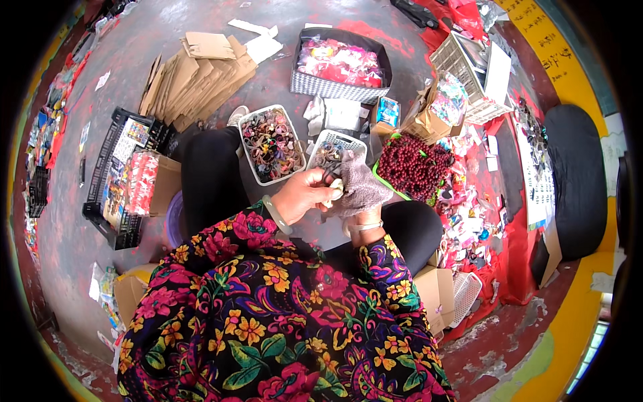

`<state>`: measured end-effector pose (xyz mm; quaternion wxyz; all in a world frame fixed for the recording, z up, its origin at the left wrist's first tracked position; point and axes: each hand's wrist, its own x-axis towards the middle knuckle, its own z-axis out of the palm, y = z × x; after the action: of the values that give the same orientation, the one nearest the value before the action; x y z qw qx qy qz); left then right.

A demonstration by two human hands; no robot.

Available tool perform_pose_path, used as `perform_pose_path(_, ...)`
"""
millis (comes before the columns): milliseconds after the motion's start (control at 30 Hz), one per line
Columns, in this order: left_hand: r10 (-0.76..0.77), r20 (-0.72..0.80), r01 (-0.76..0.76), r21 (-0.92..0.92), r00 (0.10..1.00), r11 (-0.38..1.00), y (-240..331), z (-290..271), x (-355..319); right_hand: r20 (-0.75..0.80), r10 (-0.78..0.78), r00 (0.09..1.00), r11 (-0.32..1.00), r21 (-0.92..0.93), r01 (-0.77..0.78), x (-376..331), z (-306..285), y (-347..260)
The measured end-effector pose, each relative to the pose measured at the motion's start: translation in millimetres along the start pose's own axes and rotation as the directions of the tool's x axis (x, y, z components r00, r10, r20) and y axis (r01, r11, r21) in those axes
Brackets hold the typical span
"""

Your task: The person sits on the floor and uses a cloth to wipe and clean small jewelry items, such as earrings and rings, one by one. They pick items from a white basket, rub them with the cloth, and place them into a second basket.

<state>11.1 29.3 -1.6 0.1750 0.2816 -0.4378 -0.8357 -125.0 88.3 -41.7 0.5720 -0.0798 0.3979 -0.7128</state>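
My left hand (299, 198) is closed in a pinch on a small pale piece (335, 190), with something dark beside it, too small to name. A fuzzy grey-mauve cloth (363, 185) drapes over my right hand (366, 218), which grips it and holds it against the pale piece; most of its fingers are hidden. Just beyond both hands, a small white basket (362, 144) holds greyish hair ties. Left of it, a larger white basket (245, 149) is full of mixed coloured hair ties. Dark red beads (416, 164) fill a green-rimmed tray (384, 175) on the right.
Flattened cardboard (201, 77) is stacked at far left. A black crate (100, 201) stands left of my knee. Ahead is a checked bin (328, 88) of pink packets. Cardboard boxes, a white crate (492, 110) and scattered small goods crowd the right.
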Motion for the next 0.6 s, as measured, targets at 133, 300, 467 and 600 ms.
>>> perform_pose_path(133,-0.030,0.028,0.032,-0.075,0.999,0.997,-1.0,-1.8,-0.1,0.133,-0.236,0.963,0.603,-0.756,0.253,-2.7,15.4,-13.8)
perform_pose_path(300,-0.052,0.105,0.076,-0.248,0.993,0.966,5.0,-7.4,-4.9,-0.032,-0.053,0.998,0.990,-0.134,0.048,0.1,17.6,-19.0)
perform_pose_path(467,-0.003,0.053,0.024,-0.393,0.999,0.919,22.2,-17.9,-9.1,-0.049,-0.036,0.998,0.995,0.087,0.040,19.9,-3.8,-26.4)
perform_pose_path(600,0.053,-0.039,-0.057,-0.112,0.998,0.992,24.4,-18.5,-5.3,0.416,-0.116,0.902,0.868,-0.398,0.295,37.5,-32.7,-14.3)
